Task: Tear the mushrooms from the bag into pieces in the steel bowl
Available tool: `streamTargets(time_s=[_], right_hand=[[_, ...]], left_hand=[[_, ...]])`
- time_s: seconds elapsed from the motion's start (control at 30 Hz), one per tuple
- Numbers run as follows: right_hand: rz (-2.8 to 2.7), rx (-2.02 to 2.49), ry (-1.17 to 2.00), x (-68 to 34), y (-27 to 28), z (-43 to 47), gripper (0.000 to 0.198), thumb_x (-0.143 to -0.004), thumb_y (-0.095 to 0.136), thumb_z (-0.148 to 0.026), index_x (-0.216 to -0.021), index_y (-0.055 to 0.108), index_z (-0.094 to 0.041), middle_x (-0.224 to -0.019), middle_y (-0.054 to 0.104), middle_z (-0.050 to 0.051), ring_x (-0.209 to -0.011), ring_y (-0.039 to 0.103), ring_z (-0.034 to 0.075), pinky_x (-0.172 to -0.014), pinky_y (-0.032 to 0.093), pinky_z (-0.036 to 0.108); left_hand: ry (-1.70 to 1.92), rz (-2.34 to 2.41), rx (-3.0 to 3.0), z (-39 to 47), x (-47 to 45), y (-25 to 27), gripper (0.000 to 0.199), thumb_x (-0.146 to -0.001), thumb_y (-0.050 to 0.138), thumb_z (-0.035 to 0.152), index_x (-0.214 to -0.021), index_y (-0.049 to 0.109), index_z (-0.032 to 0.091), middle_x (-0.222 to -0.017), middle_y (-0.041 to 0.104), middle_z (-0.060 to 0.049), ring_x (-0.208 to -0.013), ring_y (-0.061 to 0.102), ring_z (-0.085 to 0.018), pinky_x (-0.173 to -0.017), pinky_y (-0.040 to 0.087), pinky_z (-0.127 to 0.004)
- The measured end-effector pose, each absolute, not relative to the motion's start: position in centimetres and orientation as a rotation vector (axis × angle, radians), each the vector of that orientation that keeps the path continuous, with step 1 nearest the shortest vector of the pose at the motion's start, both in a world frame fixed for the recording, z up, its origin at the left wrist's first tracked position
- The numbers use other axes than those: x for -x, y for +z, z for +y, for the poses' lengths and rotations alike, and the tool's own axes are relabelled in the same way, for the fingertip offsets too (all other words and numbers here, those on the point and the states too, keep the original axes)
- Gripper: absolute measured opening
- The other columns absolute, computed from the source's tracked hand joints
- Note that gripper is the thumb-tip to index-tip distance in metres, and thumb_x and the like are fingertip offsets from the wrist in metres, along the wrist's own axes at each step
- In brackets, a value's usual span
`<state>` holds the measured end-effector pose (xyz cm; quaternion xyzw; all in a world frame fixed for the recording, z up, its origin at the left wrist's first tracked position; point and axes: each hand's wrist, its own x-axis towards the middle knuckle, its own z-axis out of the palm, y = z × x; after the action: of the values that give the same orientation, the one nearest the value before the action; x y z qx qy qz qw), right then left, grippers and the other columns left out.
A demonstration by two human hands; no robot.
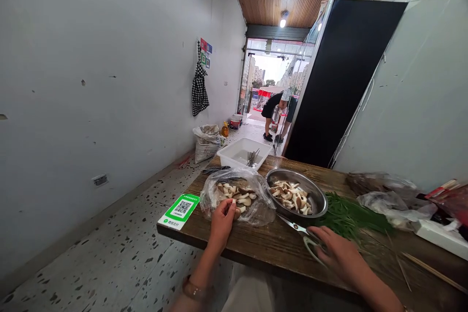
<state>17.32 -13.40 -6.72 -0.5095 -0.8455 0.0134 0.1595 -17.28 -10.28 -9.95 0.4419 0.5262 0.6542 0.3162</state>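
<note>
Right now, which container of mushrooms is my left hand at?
The clear plastic bag, left of the metal bowl. Your left hand is over its near side; neither hand is in the bowl.

On the table [263, 246]: card [183, 208] in near left corner. Bag [265, 213] right of it, mushrooms [244, 197] inside, left hand [223, 219] over its near side. Tray [234, 162] behind bag, at far edge, skewers [252, 158] in it. Bowl [322, 202] right of bag, more mushrooms inside. Scissors [301, 229] in front of bowl, right hand [336, 249] at handles. Greens [340, 214] right of bowl, wrap [395, 208] right of those.
</note>
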Motion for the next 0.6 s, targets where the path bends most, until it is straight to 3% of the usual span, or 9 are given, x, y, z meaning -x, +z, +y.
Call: streamTargets(time_s=[0.2,0.4,0.53,0.6], right_hand=[[-2.245,1.25,0.231,-16.3,-5.1,-14.5,0.039,-0.086,0.053,-0.03,-0.124,0.058,-0.025,-0.116,0.066,0.008,-0.098,0.066,0.02,-0.082,0.054,0.028],[-2.006,1.262,0.531,-12.9,-5.2,-13.6,0.042,-0.078,0.063,-0.039,-0.114,0.067,-0.019,-0.095,0.072,0.007,-0.077,0.067,0.017,-0.07,0.055,0.025],[-1.988,1.193,0.897,-10.9,-5.4,-13.5,0.045,-0.079,0.063,-0.039,-0.118,0.066,-0.016,-0.096,0.073,0.007,-0.08,0.067,0.018,-0.073,0.055,0.028],[-1.984,1.175,1.085,-10.2,-5.6,-13.6,0.047,-0.081,0.062,-0.04,-0.121,0.064,-0.015,-0.094,0.073,0.008,-0.077,0.068,0.019,-0.067,0.056,0.029]], left_hand=[[1.702,1.333,-1.125,-10.2,17.2,-10.0,0.035,-0.074,0.062,0.046,-0.091,0.067,0.015,-0.077,0.068,-0.004,-0.074,0.061,-0.019,-0.07,0.046,-0.027],[1.696,1.304,-1.116,-10.3,17.1,-9.7,0.036,-0.074,0.062,0.045,-0.091,0.068,0.015,-0.074,0.068,-0.003,-0.072,0.061,-0.017,-0.07,0.046,-0.027],[1.683,1.289,-1.104,-10.5,17.0,-9.6,0.034,-0.076,0.061,0.045,-0.09,0.066,0.015,-0.074,0.068,-0.003,-0.07,0.06,-0.016,-0.069,0.045,-0.025],[1.677,1.291,-1.116,-10.6,16.9,-9.5,0.032,-0.077,0.06,0.044,-0.09,0.066,0.015,-0.074,0.067,-0.002,-0.07,0.059,-0.015,-0.068,0.044,-0.025]])
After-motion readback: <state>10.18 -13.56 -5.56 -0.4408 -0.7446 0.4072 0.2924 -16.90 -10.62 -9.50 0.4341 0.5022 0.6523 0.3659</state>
